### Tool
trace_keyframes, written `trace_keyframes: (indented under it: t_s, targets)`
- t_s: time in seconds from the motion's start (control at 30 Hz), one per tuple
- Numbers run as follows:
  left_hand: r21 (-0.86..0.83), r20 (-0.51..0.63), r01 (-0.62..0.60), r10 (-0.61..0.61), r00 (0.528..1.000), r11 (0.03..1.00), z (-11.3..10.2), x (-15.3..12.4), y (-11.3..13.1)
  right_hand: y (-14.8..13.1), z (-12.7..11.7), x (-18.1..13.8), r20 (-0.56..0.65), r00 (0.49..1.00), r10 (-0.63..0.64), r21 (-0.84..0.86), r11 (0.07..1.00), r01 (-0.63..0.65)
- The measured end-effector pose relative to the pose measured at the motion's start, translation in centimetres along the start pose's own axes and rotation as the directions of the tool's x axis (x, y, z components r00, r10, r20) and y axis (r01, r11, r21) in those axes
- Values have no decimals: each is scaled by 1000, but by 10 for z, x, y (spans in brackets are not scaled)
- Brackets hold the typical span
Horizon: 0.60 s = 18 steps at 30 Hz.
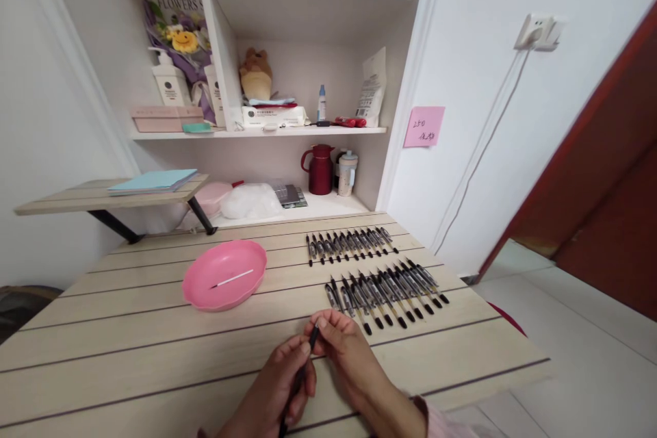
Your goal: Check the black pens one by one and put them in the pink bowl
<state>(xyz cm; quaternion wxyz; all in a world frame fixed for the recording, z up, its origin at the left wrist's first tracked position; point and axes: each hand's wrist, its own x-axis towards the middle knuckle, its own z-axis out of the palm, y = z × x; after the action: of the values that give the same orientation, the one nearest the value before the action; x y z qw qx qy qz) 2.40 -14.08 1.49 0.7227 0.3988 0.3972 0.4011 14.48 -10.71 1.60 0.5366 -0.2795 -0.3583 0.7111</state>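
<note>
A black pen (298,380) slants up between my two hands at the table's near side. My left hand (281,383) is closed round its barrel. At the upper end, my right hand (345,349) pinches the tip between thumb and fingers; what exactly lies under those fingertips is hidden. Just beyond my right hand lies a near row of black and clear pens (395,287), with several black caps at their lower ends. Behind it is a second row of pens (352,243). To the left, a pink scalloped bowl (198,294) holds a thin white pen refill (233,278) with a dark tip.
The slatted wooden table (128,383) ends on the right above a tiled floor. A small raised shelf (66,200) carries blue paper (154,180) at the back left. Behind stand white shelves with a red jug (321,171) and a cup (348,174).
</note>
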Motion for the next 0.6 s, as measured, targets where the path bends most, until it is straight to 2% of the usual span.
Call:
trace_keyframes:
  t_s: [0.2, 0.3, 0.4, 0.6]
  targets:
    - [-22, -41, -11, 10, 999, 1000, -2, 1, -1, 0, 6, -1, -45, 998, 42, 62, 997, -39]
    - [-22, -37, -14, 13, 999, 1000, -1, 1, 0, 2, 4, 1, -65, 997, 50, 28, 998, -48]
    - [-23, -35, 16, -17, 999, 1000, 0, -1, 3, 2, 2, 3, -33, 999, 31, -33, 999, -32]
    - [-69, -16, 29, -31, 999, 997, -1, -3, 7, -6, 10, 3, 18, 1000, 26, 6, 1000, -26]
